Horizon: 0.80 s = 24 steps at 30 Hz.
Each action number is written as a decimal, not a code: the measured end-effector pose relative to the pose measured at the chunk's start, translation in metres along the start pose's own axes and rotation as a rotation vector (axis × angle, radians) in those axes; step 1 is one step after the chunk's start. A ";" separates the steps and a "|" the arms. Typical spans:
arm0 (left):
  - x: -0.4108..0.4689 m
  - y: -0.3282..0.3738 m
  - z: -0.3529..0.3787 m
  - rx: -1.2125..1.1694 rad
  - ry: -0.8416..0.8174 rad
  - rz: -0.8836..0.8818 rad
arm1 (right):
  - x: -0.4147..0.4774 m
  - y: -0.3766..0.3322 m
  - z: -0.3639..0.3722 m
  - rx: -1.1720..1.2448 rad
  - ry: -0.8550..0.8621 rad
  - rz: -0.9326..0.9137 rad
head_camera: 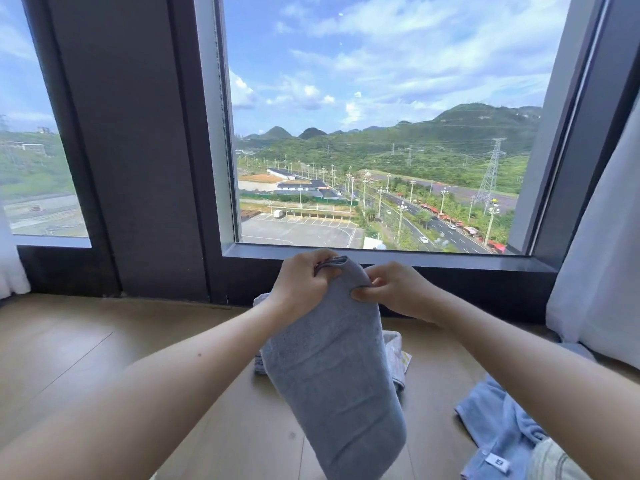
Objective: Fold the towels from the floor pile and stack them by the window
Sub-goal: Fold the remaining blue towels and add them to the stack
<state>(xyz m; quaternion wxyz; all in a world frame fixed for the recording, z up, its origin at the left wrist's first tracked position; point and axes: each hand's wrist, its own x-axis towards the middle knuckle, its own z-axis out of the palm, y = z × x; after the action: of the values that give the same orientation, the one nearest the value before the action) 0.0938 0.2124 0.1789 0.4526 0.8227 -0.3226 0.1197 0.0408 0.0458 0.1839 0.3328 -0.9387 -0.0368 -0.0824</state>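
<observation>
The tag (497, 463) on the blue towel (502, 427) is unreadable.

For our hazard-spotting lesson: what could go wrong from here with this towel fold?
1. The left hand and right hand pinch the grey towel only at its top edge; the layers might slip and unfold.
2. Its hanging end could brush the white towels behind it and disturb them.

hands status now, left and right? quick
Left hand: closed, gripping the top of the grey-blue towel.
Right hand: closed, pinching the same towel's edge.
</observation>
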 end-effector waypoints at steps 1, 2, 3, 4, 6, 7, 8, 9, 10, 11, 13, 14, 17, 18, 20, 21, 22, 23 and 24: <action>0.001 0.000 -0.002 -0.016 0.018 -0.007 | -0.001 0.001 0.000 -0.016 -0.008 -0.001; 0.002 -0.001 -0.005 -0.038 0.035 -0.017 | -0.002 0.002 0.001 -0.030 -0.009 0.004; 0.003 -0.002 -0.007 -0.057 0.055 -0.026 | -0.003 0.004 0.001 -0.026 -0.005 0.009; 0.003 -0.003 -0.009 -0.073 0.074 -0.034 | -0.004 0.005 0.001 -0.012 0.005 0.015; 0.003 -0.007 -0.011 -0.103 0.111 -0.057 | -0.005 0.007 -0.002 -0.023 0.019 0.022; 0.002 -0.009 -0.012 -0.119 0.130 -0.071 | -0.004 0.008 -0.004 -0.077 0.019 0.026; 0.002 -0.011 -0.013 -0.135 0.149 -0.080 | -0.002 0.008 -0.006 -0.144 0.023 0.027; 0.003 -0.012 -0.014 -0.149 0.167 -0.087 | -0.001 0.008 -0.007 -0.214 0.026 0.035; 0.003 -0.014 -0.015 -0.162 0.183 -0.095 | 0.001 0.008 -0.008 -0.272 0.039 0.048; 0.004 -0.016 -0.015 -0.169 0.196 -0.108 | 0.002 0.007 -0.008 -0.308 0.055 0.064; 0.006 -0.020 -0.018 -0.178 0.219 -0.137 | 0.004 0.005 -0.011 -0.350 0.085 0.067; 0.007 -0.023 -0.019 -0.193 0.233 -0.145 | 0.004 0.005 -0.012 -0.359 0.095 0.061; 0.008 -0.034 -0.023 -0.203 0.267 -0.168 | 0.004 0.005 -0.012 -0.374 0.087 0.066; 0.008 -0.037 -0.025 -0.191 0.273 -0.175 | 0.004 0.006 -0.010 -0.388 0.079 0.069; 0.007 -0.041 -0.027 -0.184 0.291 -0.192 | 0.003 0.007 -0.008 -0.404 0.074 0.074; 0.007 -0.043 -0.027 -0.188 0.303 -0.200 | 0.004 0.006 -0.008 -0.406 0.077 0.074; 0.007 -0.044 -0.028 -0.194 0.317 -0.209 | 0.005 0.005 -0.009 -0.416 0.079 0.073; 0.008 -0.045 -0.029 -0.198 0.333 -0.222 | 0.006 0.004 -0.011 -0.435 0.076 0.073; 0.009 -0.047 -0.031 -0.199 0.351 -0.236 | 0.007 0.004 -0.012 -0.459 0.067 0.076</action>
<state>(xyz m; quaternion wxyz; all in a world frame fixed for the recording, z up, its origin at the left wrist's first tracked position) 0.1333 0.2520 0.1690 0.5913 0.7727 -0.1508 0.1747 0.0470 0.0354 0.1916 0.1147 -0.9872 0.0295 -0.1071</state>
